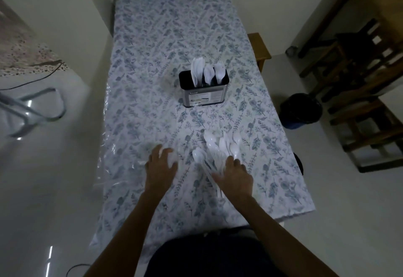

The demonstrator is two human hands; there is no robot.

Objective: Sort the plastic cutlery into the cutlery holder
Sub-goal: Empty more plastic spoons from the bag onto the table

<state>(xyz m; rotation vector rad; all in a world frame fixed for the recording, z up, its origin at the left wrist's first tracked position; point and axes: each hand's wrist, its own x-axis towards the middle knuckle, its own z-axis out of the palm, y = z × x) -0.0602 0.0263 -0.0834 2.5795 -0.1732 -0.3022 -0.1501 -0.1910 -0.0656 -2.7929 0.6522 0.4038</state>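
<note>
**Right hand sits on the loose pile, holder straight ahead**

Both forearms reach in from the near table edge. Right hand (234,173) rests fingers spread on the handle ends of the pile of white plastic cutlery (218,148), pinching nothing clearly; the pieces' long axes run away from it toward the steel cutlery holder with black insert (204,93). Left hand (160,163), fingers curled, lies beside the pile; whether it holds anything I cannot tell.

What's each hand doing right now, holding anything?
Left hand: fingers curled over something pale and blurred; grip cannot be told.
Right hand: open, fingers spread on the loose cutlery pile, nothing gripped.
</note>
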